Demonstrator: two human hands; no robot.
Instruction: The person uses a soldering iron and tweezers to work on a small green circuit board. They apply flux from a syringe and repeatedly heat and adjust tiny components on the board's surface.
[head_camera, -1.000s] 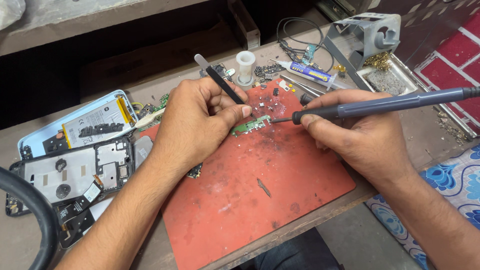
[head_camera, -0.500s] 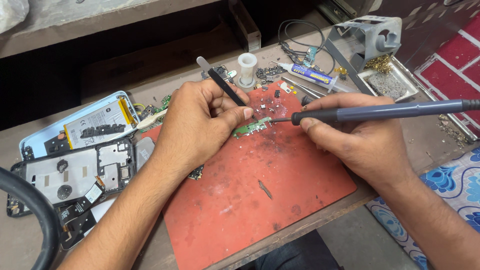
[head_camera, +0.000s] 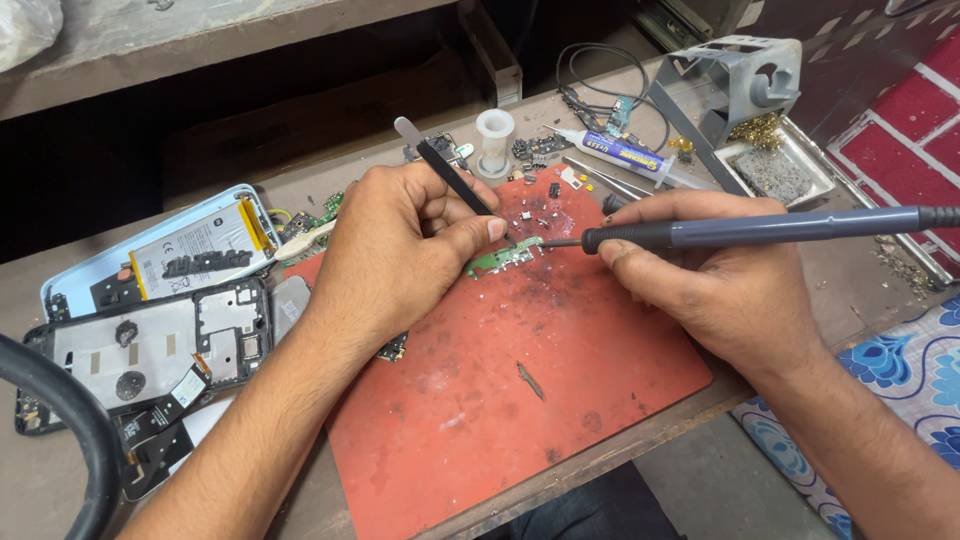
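A small green circuit board lies on a red work mat. My left hand grips black tweezers whose tips press down on the board. My right hand holds a grey soldering iron like a pen, its handle running out to the right. The iron's thin tip touches the right end of the board.
An opened phone with its battery and a dark phone frame lie at the left. Behind the mat are a white solder spool, a flux syringe, a metal iron stand with a tray, and loose small parts.
Both hands stay on the board; the soldering iron's handle has dipped slightly lower and the tweezers' back end has shifted a little.
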